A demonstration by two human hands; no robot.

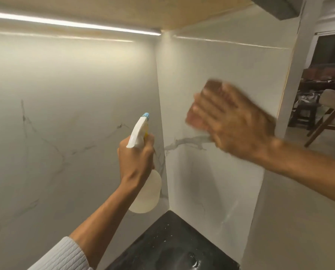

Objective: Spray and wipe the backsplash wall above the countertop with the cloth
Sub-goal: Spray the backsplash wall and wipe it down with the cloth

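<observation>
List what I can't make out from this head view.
- Cloth: motion-blurred and mostly covered by the right hand, so its fold and edges are unclear.
- Bottle: the left hand hides its neck and trigger, and the liquid level is unreadable.
- Countertop: cut off by the bottom edge.
- Wall: any spray or dirt on it is too faint to tell.

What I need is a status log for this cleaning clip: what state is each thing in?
left hand: grips the spray bottle at its neck.
spray bottle: held up, clear of the countertop.
right hand: fingers flat, pressing the cloth; blurred.
cloth: flat against the backsplash wall.
backsplash wall: faint sheen low down.
countertop: black, spotted with droplets.
light strip: on.
</observation>
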